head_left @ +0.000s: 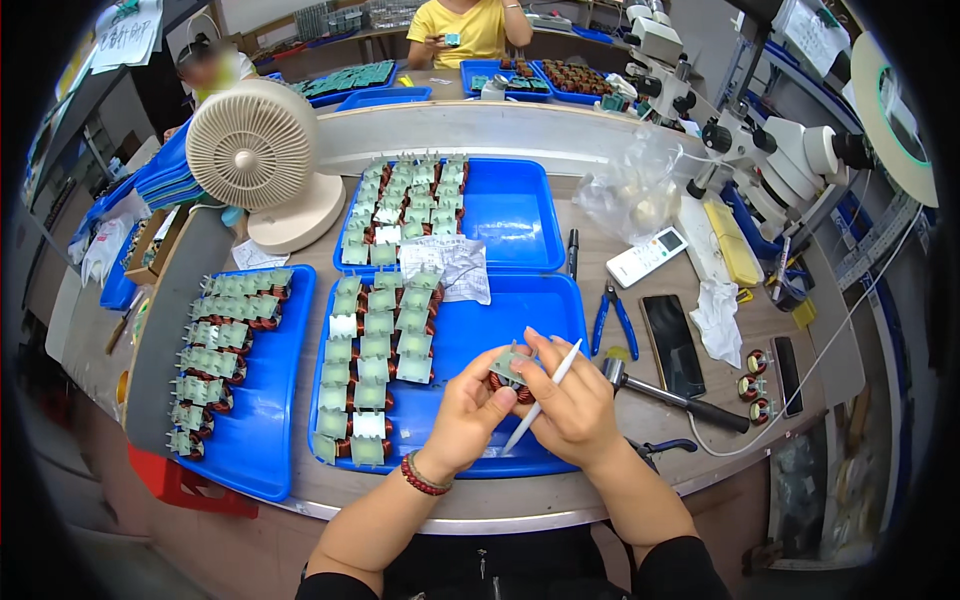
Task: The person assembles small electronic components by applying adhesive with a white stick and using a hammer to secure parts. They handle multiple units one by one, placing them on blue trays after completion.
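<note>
Above the near middle blue tray [470,440], my left hand [466,408] pinches a small toroidal coil [508,378] with copper-coloured winding and a pale green plate. The fingers of my right hand [578,410] close on the coil's other side. A white pen-like stick [541,398] also sits in my right hand, slanting down to the left. Rows of similar coils [374,345] with pale green plates stand on the left part of this tray. Part of the held coil is hidden by my fingers.
More coils fill a left blue tray [265,400] and a far blue tray [510,215]. A beige fan [250,150] stands far left. Blue-handled pliers [612,320], a hammer [680,400], a phone [672,345] and a white remote [646,257] lie right. Microscopes [800,165] rise behind; a person [470,35] sits opposite.
</note>
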The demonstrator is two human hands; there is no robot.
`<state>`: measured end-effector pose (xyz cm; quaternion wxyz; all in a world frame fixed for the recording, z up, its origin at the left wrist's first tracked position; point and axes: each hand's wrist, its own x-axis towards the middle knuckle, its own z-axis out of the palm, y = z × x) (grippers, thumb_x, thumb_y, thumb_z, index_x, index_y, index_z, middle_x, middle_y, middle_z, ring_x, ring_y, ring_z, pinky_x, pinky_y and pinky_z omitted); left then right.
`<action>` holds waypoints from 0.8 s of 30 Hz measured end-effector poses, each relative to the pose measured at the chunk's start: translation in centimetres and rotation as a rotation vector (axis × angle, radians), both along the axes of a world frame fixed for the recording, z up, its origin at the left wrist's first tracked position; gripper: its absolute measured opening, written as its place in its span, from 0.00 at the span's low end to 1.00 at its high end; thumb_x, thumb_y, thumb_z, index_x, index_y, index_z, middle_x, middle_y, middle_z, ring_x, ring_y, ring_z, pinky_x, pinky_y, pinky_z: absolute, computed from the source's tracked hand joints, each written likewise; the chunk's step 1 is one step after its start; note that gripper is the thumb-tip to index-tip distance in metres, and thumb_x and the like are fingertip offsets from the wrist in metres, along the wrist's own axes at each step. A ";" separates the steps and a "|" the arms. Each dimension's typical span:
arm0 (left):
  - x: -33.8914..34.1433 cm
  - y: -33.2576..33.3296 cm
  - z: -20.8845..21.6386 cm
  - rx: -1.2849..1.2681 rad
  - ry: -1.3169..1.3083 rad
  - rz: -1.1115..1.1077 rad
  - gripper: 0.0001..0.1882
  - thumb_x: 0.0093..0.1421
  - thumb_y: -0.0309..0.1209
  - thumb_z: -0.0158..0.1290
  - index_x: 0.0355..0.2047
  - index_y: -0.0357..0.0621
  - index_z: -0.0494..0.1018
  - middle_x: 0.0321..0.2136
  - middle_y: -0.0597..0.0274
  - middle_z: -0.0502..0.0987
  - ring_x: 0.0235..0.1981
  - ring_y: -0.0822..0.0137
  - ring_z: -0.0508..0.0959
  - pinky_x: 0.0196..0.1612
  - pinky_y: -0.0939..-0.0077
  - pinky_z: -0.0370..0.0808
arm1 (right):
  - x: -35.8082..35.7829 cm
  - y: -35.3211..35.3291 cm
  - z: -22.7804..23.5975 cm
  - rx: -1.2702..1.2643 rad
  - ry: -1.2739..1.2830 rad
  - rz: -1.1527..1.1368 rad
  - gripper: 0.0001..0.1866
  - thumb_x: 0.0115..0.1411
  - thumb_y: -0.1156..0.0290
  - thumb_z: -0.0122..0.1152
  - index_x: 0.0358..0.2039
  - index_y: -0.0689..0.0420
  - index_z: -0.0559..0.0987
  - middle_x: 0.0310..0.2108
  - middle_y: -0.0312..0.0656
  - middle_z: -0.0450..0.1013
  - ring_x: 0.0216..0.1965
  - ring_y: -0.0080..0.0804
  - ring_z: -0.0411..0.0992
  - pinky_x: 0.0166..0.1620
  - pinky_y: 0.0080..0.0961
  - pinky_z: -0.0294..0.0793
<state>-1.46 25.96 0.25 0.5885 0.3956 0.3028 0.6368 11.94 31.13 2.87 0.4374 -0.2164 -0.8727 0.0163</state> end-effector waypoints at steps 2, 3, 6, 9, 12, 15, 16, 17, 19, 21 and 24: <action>-0.4 0.7 0.4 -0.006 0.047 -0.032 0.25 0.57 0.27 0.48 0.54 0.34 0.55 0.43 0.55 0.69 0.44 0.67 0.71 0.47 0.74 0.70 | 0.2 0.7 0.2 -0.066 0.026 0.025 0.22 0.40 0.68 0.64 0.39 0.59 0.73 0.43 0.51 0.70 0.38 0.45 0.71 0.44 0.36 0.70; -0.6 0.7 0.6 -0.026 0.070 -0.052 0.26 0.57 0.27 0.48 0.55 0.34 0.55 0.43 0.55 0.69 0.44 0.67 0.71 0.47 0.73 0.70 | 0.4 0.8 0.2 -0.115 0.040 0.034 0.23 0.40 0.67 0.65 0.39 0.59 0.73 0.43 0.50 0.70 0.38 0.45 0.71 0.44 0.35 0.70; -1.4 -0.1 1.8 -0.036 0.002 -0.157 0.29 0.59 0.34 0.47 0.57 0.34 0.51 0.47 0.55 0.66 0.48 0.67 0.69 0.49 0.73 0.67 | 0.3 1.2 0.2 -0.216 0.132 0.146 0.25 0.38 0.65 0.67 0.40 0.57 0.74 0.43 0.48 0.70 0.39 0.44 0.70 0.42 0.35 0.68; -1.3 -0.3 2.3 0.008 0.059 -0.177 0.32 0.60 0.38 0.45 0.58 0.32 0.48 0.49 0.54 0.64 0.50 0.66 0.67 0.50 0.74 0.66 | 0.8 1.8 0.3 -0.205 0.161 0.179 0.27 0.36 0.63 0.69 0.40 0.57 0.74 0.43 0.47 0.71 0.40 0.43 0.70 0.44 0.34 0.66; -1.3 -0.1 2.3 0.021 0.068 -0.189 0.32 0.60 0.37 0.45 0.58 0.32 0.47 0.50 0.53 0.64 0.51 0.66 0.66 0.51 0.73 0.65 | 0.9 1.6 0.5 -0.194 0.158 0.173 0.28 0.35 0.63 0.69 0.39 0.57 0.75 0.42 0.47 0.71 0.40 0.43 0.70 0.44 0.35 0.66; -1.2 0.2 2.4 0.031 0.115 -0.209 0.32 0.59 0.36 0.45 0.58 0.32 0.46 0.50 0.52 0.63 0.51 0.65 0.66 0.52 0.72 0.64 | 0.9 1.8 0.4 -0.185 0.158 0.172 0.27 0.35 0.64 0.68 0.39 0.57 0.75 0.42 0.47 0.71 0.40 0.43 0.70 0.44 0.35 0.66; -1.2 0.2 2.4 0.024 0.119 -0.205 0.31 0.59 0.33 0.45 0.58 0.33 0.47 0.50 0.52 0.63 0.51 0.65 0.66 0.52 0.71 0.64 | 0.9 1.9 0.4 -0.192 0.155 0.172 0.27 0.35 0.64 0.68 0.39 0.57 0.75 0.42 0.47 0.71 0.40 0.42 0.70 0.44 0.35 0.66; -1.0 0.1 2.3 0.005 0.118 -0.187 0.30 0.59 0.32 0.45 0.58 0.33 0.47 0.49 0.52 0.63 0.51 0.65 0.66 0.52 0.71 0.64 | 0.9 1.9 0.3 -0.198 0.152 0.172 0.27 0.35 0.64 0.68 0.39 0.57 0.75 0.42 0.46 0.71 0.40 0.42 0.70 0.44 0.35 0.66; -0.6 0.0 2.6 -0.014 0.128 -0.152 0.29 0.59 0.32 0.45 0.58 0.34 0.48 0.49 0.53 0.64 0.51 0.65 0.66 0.52 0.72 0.65 | 0.9 2.0 0.5 -0.177 0.134 0.167 0.26 0.36 0.65 0.68 0.39 0.57 0.75 0.42 0.46 0.71 0.40 0.42 0.70 0.44 0.35 0.66; -0.6 -0.2 2.0 -0.011 0.128 -0.127 0.29 0.59 0.31 0.45 0.57 0.35 0.49 0.48 0.55 0.64 0.50 0.66 0.66 0.52 0.72 0.65 | 0.9 1.9 0.6 -0.164 0.115 0.162 0.25 0.36 0.65 0.67 0.38 0.57 0.75 0.42 0.46 0.71 0.39 0.42 0.70 0.44 0.35 0.66; 0.1 -0.6 1.5 -0.076 0.004 -0.072 0.29 0.59 0.32 0.46 0.57 0.35 0.50 0.46 0.56 0.65 0.48 0.68 0.67 0.51 0.73 0.65 | 1.0 1.5 0.4 -0.133 0.036 0.132 0.24 0.37 0.66 0.65 0.39 0.57 0.74 0.43 0.46 0.71 0.39 0.42 0.69 0.46 0.37 0.66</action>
